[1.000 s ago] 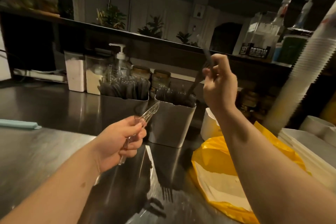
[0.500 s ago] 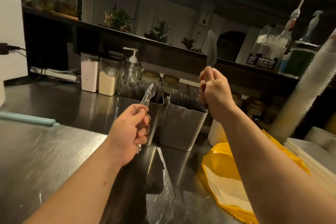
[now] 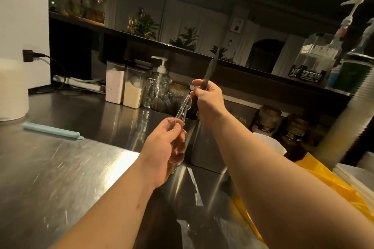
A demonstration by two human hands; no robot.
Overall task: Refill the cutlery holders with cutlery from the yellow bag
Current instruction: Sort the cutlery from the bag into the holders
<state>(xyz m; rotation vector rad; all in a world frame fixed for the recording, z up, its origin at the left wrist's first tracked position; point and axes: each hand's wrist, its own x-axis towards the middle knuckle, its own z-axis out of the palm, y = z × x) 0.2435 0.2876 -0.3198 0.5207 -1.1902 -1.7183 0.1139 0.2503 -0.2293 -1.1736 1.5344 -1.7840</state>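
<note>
1. We saw the left hand (image 3: 166, 148) closed around a few clear plastic spoons (image 3: 183, 108), their bowls pointing up and away, above the steel table (image 3: 60, 168).
2. The right hand (image 3: 209, 100) was pinching a dark knife (image 3: 210, 68) by its handle, the blade standing up and tilted slightly right.
3. The spoon tips sat just beside the right hand's fingers; we could not tell whether they touched.
4. Two grey holders stood side by side just beyond the hands: the left holder (image 3: 159, 115) showed dark cutlery at its top, and the right holder (image 3: 204, 153) was mostly hidden behind the right forearm.
5. The yellow bag (image 3: 327, 180) lay on the table at the near right, partly under the right arm.
6. Clear wrapping (image 3: 194, 228) lay on the table between the two forearms.
7. Behind the left holder were a pump bottle (image 3: 159, 79) and two canisters (image 3: 124, 85) of pale powder.
8. A pale blue strip (image 3: 52, 130) lay on the table at the left, well apart from the hands.
9. A tilted stack of white cups (image 3: 352, 119) leaned along the right edge, above the bag.
</note>
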